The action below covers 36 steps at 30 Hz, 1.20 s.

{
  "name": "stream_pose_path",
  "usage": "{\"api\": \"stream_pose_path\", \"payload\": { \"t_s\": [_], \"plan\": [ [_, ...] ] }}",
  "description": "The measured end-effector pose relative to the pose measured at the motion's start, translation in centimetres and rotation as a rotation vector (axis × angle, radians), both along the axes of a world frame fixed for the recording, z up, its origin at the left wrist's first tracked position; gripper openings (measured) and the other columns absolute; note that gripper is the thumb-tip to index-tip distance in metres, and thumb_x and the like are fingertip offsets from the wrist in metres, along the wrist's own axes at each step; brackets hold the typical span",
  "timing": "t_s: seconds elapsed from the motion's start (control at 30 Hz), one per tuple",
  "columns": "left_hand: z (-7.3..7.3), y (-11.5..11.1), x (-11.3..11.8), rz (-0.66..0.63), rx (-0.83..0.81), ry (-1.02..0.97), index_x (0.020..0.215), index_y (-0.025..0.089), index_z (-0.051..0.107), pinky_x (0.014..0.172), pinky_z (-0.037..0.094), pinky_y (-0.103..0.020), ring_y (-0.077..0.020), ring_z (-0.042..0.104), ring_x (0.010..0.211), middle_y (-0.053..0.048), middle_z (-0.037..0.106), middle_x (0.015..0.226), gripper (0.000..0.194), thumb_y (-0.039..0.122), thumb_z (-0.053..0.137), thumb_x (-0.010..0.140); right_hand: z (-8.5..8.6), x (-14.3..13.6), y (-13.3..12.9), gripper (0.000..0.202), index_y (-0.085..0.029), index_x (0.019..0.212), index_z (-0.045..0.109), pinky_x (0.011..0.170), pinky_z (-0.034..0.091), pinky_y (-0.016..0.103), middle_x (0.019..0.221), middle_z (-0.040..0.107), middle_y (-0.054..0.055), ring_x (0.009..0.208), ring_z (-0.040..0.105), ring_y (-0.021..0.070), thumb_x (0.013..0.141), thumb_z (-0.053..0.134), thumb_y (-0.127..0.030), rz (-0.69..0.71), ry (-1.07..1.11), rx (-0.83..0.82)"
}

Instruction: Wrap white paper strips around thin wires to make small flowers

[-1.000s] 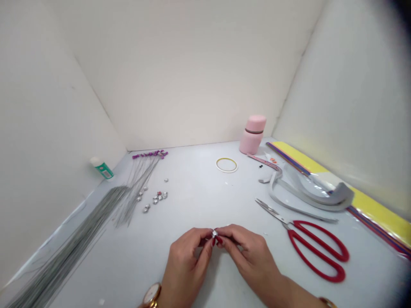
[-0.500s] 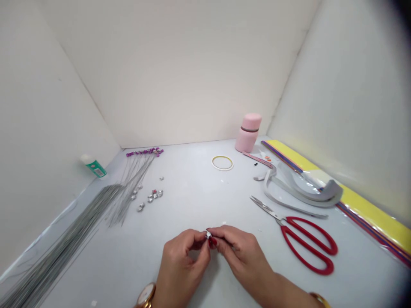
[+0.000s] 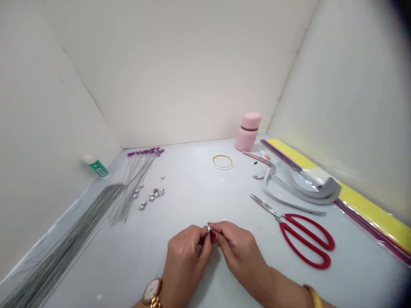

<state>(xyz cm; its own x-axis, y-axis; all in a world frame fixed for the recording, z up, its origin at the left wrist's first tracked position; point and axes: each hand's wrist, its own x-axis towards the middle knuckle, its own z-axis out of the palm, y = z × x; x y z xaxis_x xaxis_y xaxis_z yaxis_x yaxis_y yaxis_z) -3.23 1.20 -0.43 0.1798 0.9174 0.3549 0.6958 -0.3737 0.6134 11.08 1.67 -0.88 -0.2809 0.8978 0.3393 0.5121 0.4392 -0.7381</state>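
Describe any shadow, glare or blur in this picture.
Head view: soft shadow on the table between the hands, left and right; head view: small glints on the plastic-covered yellow sheets; head view: dark, blurred patch at the upper right corner.

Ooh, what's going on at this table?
A person has a tiny silvery piece in the grip of the left hand and right hand together, just above the table. More silvery bits lie off to the left, near some thin wires. The scissors lie on the right, untouched, and a pink bottle stands at the back.
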Motion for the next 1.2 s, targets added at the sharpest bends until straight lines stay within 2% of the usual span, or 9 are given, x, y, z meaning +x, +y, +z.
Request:
{"api": "stream_pose_path", "payload": {
  "t_s": [0.1,0.17,0.23,0.3,0.4,0.53,0.77,1.03,1.2],
  "plan": [
    [0.23,0.15,-0.08,-0.019,-0.212,-0.221,0.073,0.016,0.059,0.056,0.046,-0.022,-0.0136,0.06,0.06,-0.002,0.065,0.067,0.014,0.023,0.049,0.08,0.22,-0.03,0.18,0.02,-0.016,0.089,0.06,0.066,0.047,0.026,0.076,0.064,0.005,0.07,0.059,0.0155,0.083,0.041,-0.014,-0.004,0.043,-0.092],
    [0.31,0.23,-0.24,-0.06,-0.324,-0.391,0.077,0.017,0.059,0.059,0.048,-0.021,-0.0133,0.062,0.064,-0.002,0.067,0.072,0.011,0.023,0.051,0.079,0.38,0.11,0.2,0.021,-0.017,0.096,0.059,0.065,0.048,0.024,0.079,0.065,0.004,0.069,0.06,0.0142,0.084,0.042,-0.017,0.003,0.119,-0.166],
    [0.34,0.29,-0.39,-0.097,-0.378,-0.497,0.078,0.016,0.06,0.061,0.049,-0.021,-0.0133,0.062,0.066,-0.002,0.068,0.075,0.01,0.021,0.051,0.079,0.48,0.3,0.18,0.024,-0.018,0.104,0.057,0.065,0.048,0.023,0.083,0.065,0.004,0.068,0.06,0.0128,0.085,0.042,-0.019,0.022,0.181,-0.203],
    [0.33,0.32,-0.46,-0.121,-0.388,-0.537,0.079,0.016,0.06,0.064,0.05,-0.022,-0.0136,0.063,0.068,-0.003,0.069,0.077,0.01,0.019,0.051,0.078,0.52,0.45,0.16,0.024,-0.019,0.102,0.059,0.066,0.048,0.023,0.083,0.065,0.003,0.069,0.06,0.0127,0.085,0.042,-0.019,0.043,0.188,-0.19],
    [0.26,0.35,-0.49,-0.138,-0.367,-0.53,0.084,0.016,0.062,0.067,0.05,-0.023,-0.0145,0.063,0.071,-0.004,0.069,0.081,0.013,0.018,0.051,0.079,0.53,0.48,0.2,0.021,-0.019,0.092,0.063,0.066,0.048,0.023,0.077,0.065,0.003,0.07,0.06,0.0131,0.084,0.043,-0.018,0.033,0.167,-0.16],
    [0.08,0.38,-0.57,-0.116,-0.329,-0.488,0.09,0.017,0.063,0.069,0.051,-0.024,-0.015,0.063,0.074,-0.005,0.069,0.086,0.017,0.02,0.051,0.08,0.64,0.37,0.33,0.019,-0.019,0.09,0.063,0.064,0.048,0.022,0.073,0.065,0.002,0.066,0.06,0.0128,0.084,0.044,-0.019,-0.013,0.182,-0.155],
    [0.09,0.3,-0.66,-0.084,-0.294,-0.426,0.09,0.018,0.063,0.067,0.052,-0.024,-0.015,0.063,0.074,-0.004,0.068,0.084,0.016,0.022,0.05,0.081,0.76,0.61,0.2,0.018,-0.02,0.089,0.062,0.065,0.048,0.024,0.077,0.065,0.003,0.069,0.061,0.0143,0.084,0.044,-0.018,-0.011,0.14,-0.141],
    [0.12,0.09,-0.72,-0.092,-0.078,-0.182,0.078,0.017,0.063,0.061,0.05,-0.023,-0.0139,0.062,0.063,-0.003,0.066,0.07,0.012,0.016,0.051,0.077,0.72,0.56,0.12,0.019,-0.019,0.089,0.061,0.068,0.048,0.024,0.079,0.066,0.003,0.073,0.061,0.0142,0.082,0.045,-0.013,0.024,0.101,-0.088],
    [0.3,-0.05,-0.58,-0.07,0.042,-0.119,0.069,0.016,0.061,0.055,0.046,-0.022,-0.0123,0.058,0.055,-0.001,0.063,0.061,0.011,0.013,0.052,0.075,1.0,0.74,0.01,0.02,-0.019,0.088,0.06,0.065,0.047,0.023,0.077,0.066,0.003,0.071,0.061,0.0134,0.081,0.044,-0.01,0.068,0.096,-0.064]
  ]
}}
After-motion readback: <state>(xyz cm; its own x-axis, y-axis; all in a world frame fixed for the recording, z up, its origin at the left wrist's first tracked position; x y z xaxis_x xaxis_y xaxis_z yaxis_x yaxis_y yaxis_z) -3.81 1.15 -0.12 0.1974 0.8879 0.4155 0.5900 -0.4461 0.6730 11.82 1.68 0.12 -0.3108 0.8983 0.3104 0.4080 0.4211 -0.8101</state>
